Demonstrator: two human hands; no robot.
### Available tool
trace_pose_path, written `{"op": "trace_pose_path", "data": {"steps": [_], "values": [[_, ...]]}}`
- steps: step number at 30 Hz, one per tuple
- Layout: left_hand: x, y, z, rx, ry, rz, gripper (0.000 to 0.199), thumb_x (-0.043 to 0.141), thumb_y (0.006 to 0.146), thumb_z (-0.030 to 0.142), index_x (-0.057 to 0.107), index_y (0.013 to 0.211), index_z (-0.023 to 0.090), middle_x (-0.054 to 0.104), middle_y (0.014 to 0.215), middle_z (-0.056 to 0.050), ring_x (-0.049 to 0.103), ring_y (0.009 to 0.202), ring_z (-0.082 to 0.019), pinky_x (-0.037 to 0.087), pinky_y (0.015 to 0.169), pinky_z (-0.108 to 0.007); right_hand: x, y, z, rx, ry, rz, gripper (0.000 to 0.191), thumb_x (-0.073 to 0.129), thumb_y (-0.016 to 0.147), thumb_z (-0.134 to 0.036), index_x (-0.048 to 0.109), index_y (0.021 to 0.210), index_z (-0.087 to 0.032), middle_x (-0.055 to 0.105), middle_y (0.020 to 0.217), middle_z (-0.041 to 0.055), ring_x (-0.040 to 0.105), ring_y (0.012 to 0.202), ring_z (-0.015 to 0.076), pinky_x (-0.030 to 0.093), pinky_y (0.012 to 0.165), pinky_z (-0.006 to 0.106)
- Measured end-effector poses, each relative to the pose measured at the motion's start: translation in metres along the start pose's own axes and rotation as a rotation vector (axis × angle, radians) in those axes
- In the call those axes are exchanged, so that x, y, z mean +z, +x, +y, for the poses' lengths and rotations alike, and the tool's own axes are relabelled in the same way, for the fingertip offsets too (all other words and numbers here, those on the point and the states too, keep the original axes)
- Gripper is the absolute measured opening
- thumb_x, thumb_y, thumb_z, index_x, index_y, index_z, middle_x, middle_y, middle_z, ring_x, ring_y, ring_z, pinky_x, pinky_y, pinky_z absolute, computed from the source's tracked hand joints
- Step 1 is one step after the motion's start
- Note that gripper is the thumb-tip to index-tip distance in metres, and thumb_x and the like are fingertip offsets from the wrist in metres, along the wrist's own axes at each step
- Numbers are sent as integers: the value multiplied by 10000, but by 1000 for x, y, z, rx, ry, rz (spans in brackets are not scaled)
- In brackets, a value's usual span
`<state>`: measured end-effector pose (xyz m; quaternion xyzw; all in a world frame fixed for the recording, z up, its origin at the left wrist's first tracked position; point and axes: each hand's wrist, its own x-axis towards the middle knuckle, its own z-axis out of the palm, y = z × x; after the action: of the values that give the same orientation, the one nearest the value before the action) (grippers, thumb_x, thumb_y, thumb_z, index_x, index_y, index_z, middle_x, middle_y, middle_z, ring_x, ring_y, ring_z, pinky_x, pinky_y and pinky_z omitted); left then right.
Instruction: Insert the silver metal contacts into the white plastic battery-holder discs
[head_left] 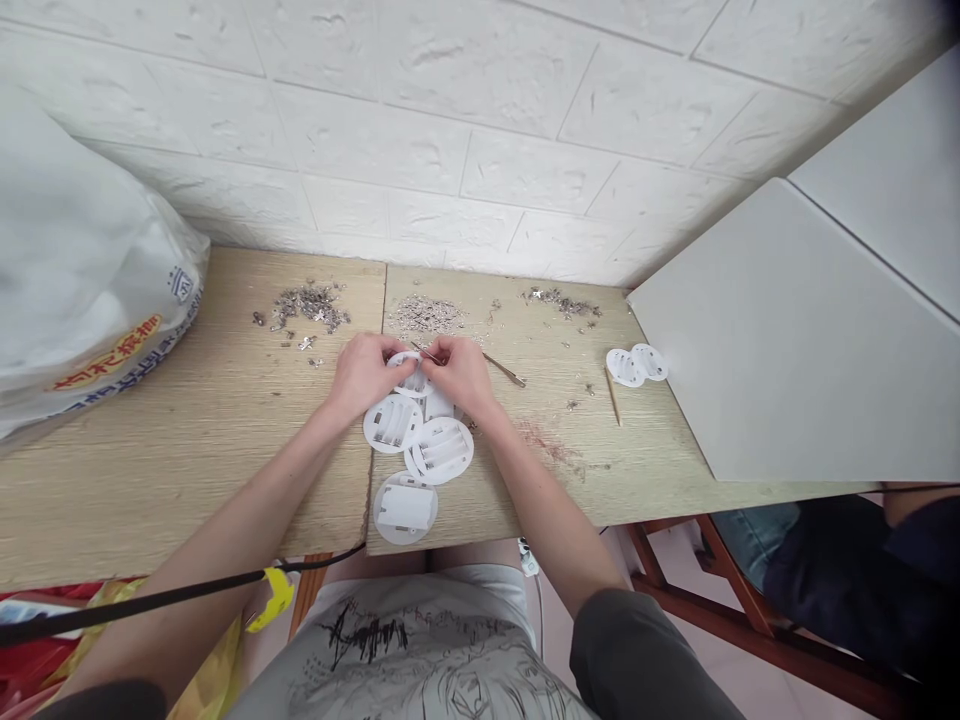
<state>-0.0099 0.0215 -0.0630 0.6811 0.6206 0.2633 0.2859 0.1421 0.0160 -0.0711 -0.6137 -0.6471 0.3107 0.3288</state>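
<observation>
A round white plastic piece (411, 378) with slots is gripped at its left edge by my left hand (366, 372). My right hand (460, 376) pinches thin metal tweezers (504, 369), whose tip lies over the top of that piece. Just below my hands, more round white pieces overlap on the wooden table: one at the left (393, 424), one in the middle (441, 450), and one nearest me (406, 508) with its flat back up. Beyond my hands lies a pile of small silvery metal parts (427, 314).
Metal parts form further piles at the back left (311, 306) and back right (562, 302). Two joined white discs (636, 366) and a wooden stick (613, 396) lie right, beside a white panel (810, 340). A large white bag (90, 260) stands left. A seated person's legs (832, 570) show lower right.
</observation>
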Motion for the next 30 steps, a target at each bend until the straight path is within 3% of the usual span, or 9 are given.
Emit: {"op": "trace_pose_path", "data": {"steps": [8,30], "values": [[-1,1,-1,16,9,-24,255,605,704,364,752,773,167,689,707,-48,578,667,-206,381,639,-308,-3,-1,0,36,124,-38,62,565,653,-218,567,614,-171,569,603,-19,482,579,112,321,550,236],[-4,3,0,14,35,-79,300,592,678,409,746,764,166,657,640,-35,561,632,-190,367,601,-294,-4,-1,-2,54,50,-66,72,551,664,-206,597,630,-161,583,628,-12,495,612,115,311,550,227]]}}
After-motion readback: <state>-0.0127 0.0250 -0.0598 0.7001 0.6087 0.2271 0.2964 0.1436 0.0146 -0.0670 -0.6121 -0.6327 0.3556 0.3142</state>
